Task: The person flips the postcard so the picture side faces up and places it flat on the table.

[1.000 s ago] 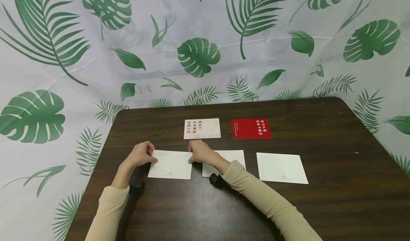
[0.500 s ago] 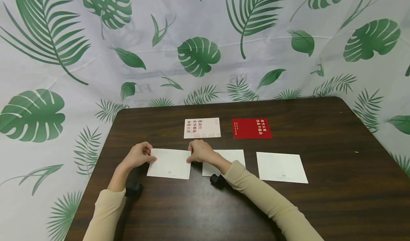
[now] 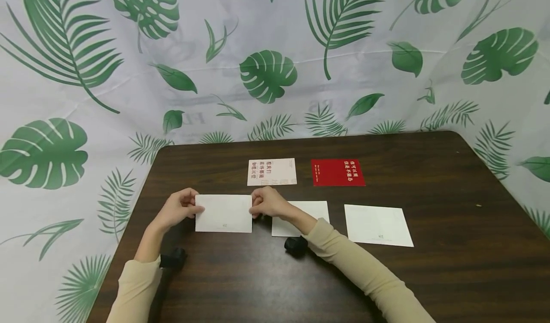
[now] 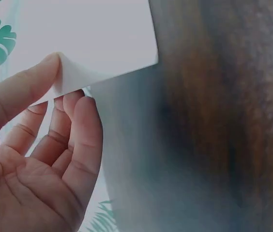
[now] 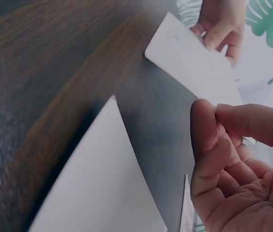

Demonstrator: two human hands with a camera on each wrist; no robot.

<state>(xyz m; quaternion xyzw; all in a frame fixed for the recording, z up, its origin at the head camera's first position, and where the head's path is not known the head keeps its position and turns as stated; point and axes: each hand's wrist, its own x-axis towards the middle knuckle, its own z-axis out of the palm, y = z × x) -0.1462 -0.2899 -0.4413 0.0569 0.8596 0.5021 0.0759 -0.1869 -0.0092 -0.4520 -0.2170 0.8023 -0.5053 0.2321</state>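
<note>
A white card (image 3: pixel 223 213) with a small mark near its lower edge is held up between both hands, tilted toward the head camera. My left hand (image 3: pixel 178 209) pinches its left edge; in the left wrist view the thumb (image 4: pixel 35 84) presses the face and the fingers curl behind. At the right edge, my right hand (image 3: pixel 268 203) pinches it between thumb and fingers, as the right wrist view also shows with the card (image 5: pixel 194 63) beyond. Under the right forearm lies a second white card (image 3: pixel 315 211), partly covered. A third white card (image 3: pixel 378 224) lies to its right.
Behind the hands lie a pale card with printed characters (image 3: pixel 272 171) and a red card with lettering (image 3: pixel 338 172). The dark wood table (image 3: pixel 451 194) ends at a leaf-patterned cloth (image 3: pixel 266 118). A black wrist camera (image 3: pixel 295 245) sits at the right wrist.
The held card has risen off the table, shifted slightly left, and tilted up to face the head camera. Both hands moved a little left with it. The other cards stayed put.
</note>
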